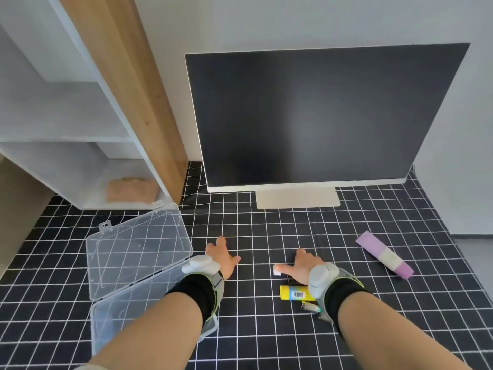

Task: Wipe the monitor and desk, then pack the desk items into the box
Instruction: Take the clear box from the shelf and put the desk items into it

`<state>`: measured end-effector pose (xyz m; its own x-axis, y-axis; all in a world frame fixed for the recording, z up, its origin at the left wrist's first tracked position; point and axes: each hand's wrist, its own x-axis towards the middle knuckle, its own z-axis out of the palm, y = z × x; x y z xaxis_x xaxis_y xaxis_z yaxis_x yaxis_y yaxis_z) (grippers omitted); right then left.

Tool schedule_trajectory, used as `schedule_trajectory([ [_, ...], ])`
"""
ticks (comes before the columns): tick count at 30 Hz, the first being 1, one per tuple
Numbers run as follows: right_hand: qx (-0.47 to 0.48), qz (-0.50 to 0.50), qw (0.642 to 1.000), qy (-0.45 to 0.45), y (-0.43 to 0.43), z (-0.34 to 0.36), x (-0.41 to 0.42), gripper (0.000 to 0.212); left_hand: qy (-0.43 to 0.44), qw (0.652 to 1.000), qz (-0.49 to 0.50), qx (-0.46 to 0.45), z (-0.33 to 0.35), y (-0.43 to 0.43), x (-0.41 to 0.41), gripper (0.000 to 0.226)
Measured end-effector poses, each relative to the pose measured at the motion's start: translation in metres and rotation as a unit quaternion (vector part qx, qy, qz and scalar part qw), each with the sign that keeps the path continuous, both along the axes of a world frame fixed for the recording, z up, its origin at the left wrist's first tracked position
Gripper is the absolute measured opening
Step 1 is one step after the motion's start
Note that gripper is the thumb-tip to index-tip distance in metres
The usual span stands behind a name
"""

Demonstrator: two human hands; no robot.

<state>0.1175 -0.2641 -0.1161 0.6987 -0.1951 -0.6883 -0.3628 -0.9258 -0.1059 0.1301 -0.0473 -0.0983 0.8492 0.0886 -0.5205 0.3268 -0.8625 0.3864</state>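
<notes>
Clear box (138, 252) lies open left of the left fingers (220, 243); dark monitor (320, 116) stands beyond them; yellow tube (294, 293) and purple tube (384, 253) lie by the right fingers (282, 268).

Both hands flat on desk (266, 343): left hand (222, 256) beside open box (138, 252), right hand (302, 265) prob. touching eraser (277, 271).

We see a black cloth (266, 236) gridded with thin white lines. The monitor (320, 116) is black-screened with a cream frame and stand. The box (138, 252) is clear plastic. We note a lilac tube (384, 253) with a pale band, a yellow stick (296, 292), a small white block (277, 271), and tan cloth (130, 189) on the white shelf (80, 156).
</notes>
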Motion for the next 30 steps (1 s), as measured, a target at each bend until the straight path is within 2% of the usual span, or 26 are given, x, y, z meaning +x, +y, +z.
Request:
schedule_trajectory([
  [8,0.012,0.000,1.000,-0.020,-0.005,-0.007,0.001,0.088,-0.008,0.999,-0.030,0.010,-0.019,0.003,0.011,0.032],
  [13,0.043,0.005,0.999,-0.012,-0.011,-0.008,0.001,0.086,-0.014,1.000,-0.024,0.001,-0.017,0.006,0.011,0.029],
  [19,0.010,-0.012,1.000,-0.017,-0.003,-0.009,0.002,0.089,-0.066,0.988,0.021,-0.138,-0.002,0.004,0.005,0.023],
  [24,-0.040,0.006,0.999,0.000,0.014,0.008,0.000,0.110,-0.108,0.951,0.139,-0.256,0.030,0.025,-0.016,0.025],
  [27,-0.064,0.025,0.997,0.017,0.028,0.012,-0.002,0.105,-0.117,0.931,0.190,-0.290,0.043,0.050,-0.036,0.024],
  [30,-0.042,0.006,0.999,-0.028,0.035,0.018,0.001,0.086,-0.098,0.920,0.197,-0.326,0.051,0.080,-0.057,0.025],
])
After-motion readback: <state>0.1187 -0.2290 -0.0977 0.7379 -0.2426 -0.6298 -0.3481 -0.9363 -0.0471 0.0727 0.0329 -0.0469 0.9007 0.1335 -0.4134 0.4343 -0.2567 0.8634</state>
